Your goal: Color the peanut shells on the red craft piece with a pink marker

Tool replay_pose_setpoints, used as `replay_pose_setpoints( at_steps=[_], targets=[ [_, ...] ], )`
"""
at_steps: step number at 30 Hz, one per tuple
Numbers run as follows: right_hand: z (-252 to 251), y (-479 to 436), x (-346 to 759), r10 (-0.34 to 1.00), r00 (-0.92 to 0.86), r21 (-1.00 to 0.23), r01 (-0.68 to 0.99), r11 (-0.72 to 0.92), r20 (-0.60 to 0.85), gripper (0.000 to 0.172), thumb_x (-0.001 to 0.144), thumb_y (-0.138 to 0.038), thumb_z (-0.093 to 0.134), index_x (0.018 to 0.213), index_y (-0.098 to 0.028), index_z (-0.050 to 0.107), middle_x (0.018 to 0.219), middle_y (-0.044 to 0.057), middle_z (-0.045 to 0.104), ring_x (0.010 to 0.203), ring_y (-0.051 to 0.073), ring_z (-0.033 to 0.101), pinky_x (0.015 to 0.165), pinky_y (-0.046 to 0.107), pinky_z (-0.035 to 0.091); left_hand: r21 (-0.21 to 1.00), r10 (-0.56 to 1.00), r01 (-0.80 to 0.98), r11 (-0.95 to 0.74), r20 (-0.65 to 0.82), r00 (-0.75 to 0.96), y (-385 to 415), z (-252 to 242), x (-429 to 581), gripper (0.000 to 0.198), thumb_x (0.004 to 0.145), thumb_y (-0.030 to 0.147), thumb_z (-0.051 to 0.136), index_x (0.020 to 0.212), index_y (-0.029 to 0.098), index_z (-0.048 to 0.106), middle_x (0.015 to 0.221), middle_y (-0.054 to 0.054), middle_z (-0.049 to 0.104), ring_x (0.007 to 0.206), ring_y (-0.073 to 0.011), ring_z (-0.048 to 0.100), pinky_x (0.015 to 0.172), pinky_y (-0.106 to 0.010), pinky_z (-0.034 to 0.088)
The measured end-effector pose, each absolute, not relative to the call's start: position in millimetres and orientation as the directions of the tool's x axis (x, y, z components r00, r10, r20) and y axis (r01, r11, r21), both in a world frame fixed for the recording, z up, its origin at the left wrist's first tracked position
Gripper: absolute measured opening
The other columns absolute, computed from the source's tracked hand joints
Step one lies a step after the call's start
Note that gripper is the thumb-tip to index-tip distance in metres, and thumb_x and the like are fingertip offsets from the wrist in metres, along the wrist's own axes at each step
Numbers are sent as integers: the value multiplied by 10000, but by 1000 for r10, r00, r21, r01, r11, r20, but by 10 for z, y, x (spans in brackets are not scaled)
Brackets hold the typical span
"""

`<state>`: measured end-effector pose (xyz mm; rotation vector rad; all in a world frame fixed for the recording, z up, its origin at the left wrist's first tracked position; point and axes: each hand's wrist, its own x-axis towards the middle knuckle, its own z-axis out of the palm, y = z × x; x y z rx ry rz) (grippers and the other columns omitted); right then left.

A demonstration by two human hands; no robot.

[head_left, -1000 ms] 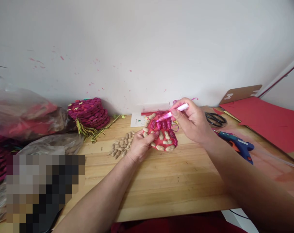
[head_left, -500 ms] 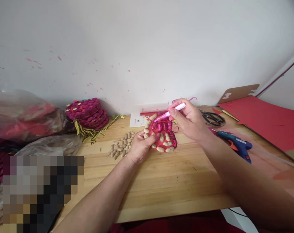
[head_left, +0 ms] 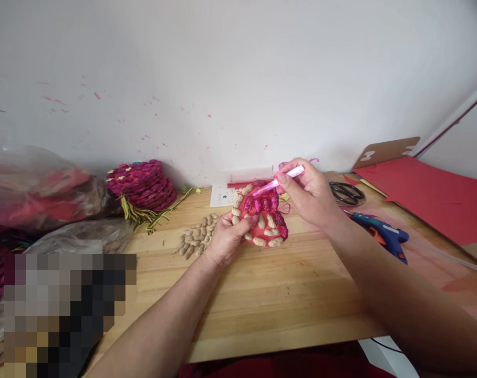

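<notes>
My left hand grips the lower left edge of a red card with its thumb on top. Peanuts in their shells are fixed on the card. Some shells are bare tan, while those at the upper middle and right are magenta. Between the fingers of my right hand is a white and pink marker pen, slanting down to the left. Its tip is at the upper magenta peanuts; I cannot tell whether it touches them. A heap of loose peanuts lies on the table, left of the card.
Left of the heap stands a stack of magenta peanut pieces with yellow-green cords. Plastic bags fill the left side. On the right are black scissors, a blue glue gun and red sheets. A white wall closes the back.
The marker pen's tip has moved slightly right and up along the magenta peanuts, with my right hand. The card has shifted a little to the left in my left hand.
</notes>
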<state>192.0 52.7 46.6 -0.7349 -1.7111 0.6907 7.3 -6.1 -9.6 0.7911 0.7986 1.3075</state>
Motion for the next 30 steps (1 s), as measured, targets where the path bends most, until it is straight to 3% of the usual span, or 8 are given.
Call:
replay_pose_setpoints(
  at_steps=[21,30],
  targets=[
    [482,525,1915,777,-243,-778,120,617,580,339,966,-576,661,963,-244,588,781,-19,601,690,141,566,642,293,451,845,995,-526,93,-68,67,-47,-115,75,345,604,332,986,844,183,789,838,-77,821,780,-255,783,812,-397,639],
    [485,494,1925,764,-274,-759,147,634,585,293,997,-531,636,972,-243,592,803,-15,603,703,142,567,643,294,440,827,993,-551,115,-86,77,-44,-100,74,344,582,322,1001,808,172,789,796,-65,814,672,-195,749,744,-341,634]
  ],
)
